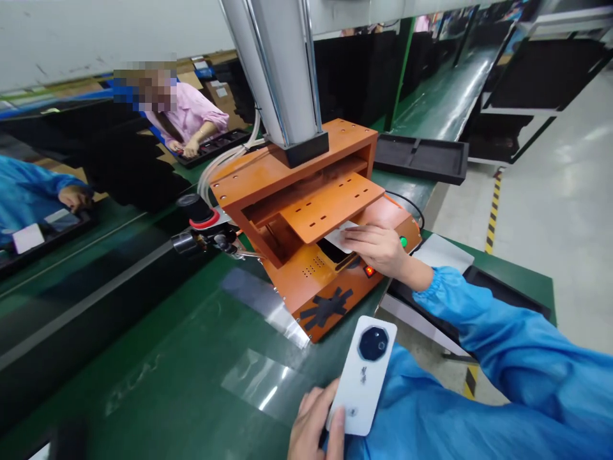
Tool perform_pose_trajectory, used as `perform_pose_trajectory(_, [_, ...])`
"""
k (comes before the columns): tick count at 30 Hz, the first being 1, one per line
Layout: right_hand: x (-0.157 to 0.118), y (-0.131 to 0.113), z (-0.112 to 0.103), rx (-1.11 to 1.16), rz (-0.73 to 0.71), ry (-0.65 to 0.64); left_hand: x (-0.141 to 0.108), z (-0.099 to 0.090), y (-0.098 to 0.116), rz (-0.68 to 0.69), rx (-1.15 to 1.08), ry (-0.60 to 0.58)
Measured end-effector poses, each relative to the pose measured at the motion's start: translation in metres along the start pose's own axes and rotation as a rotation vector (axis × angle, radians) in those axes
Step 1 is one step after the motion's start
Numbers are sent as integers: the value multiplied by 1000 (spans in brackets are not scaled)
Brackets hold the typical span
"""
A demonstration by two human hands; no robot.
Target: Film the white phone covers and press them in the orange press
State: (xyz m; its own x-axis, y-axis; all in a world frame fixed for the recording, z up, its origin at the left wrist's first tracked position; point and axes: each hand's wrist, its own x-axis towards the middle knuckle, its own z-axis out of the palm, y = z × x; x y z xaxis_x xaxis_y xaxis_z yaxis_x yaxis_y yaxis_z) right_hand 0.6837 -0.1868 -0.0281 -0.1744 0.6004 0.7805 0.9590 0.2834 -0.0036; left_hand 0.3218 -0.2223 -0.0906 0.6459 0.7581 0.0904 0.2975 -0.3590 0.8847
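Low in the view, my left hand (316,418) grips a white phone (366,377) by its lower end. The phone's back faces up, with a dark round camera window near the top and small dark markings below. My right hand (378,248) reaches under the raised plate (330,204) of an orange press (287,255). Its fingers are closed on a white flat piece (339,237), which looks like another phone. This piece sits over a dark recess in the press bed, partly hidden by the plate and my fingers; whether it touches the bed I cannot tell.
Clear film sheets (263,383) lie on the green table (177,383). A black tray (421,156) is behind the press. A black knob (194,207) and hoses stick out at its left. Co-workers in pink (191,105) and blue (29,191) sleeves work across the line.
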Motion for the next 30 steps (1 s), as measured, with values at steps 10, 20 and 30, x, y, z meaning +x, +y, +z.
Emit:
perform_pose_trajectory(10, [25, 1, 11, 26, -79, -190, 4, 2, 7, -58, 62, -155])
perform_pose_trajectory(20, [39, 0, -11, 160, 45, -492, 20, -2, 16, 70, 201, -168])
perform_pose_trajectory(30, [-51, -18, -26, -144, 510, 158, 67, 16, 18, 501, 625, 46])
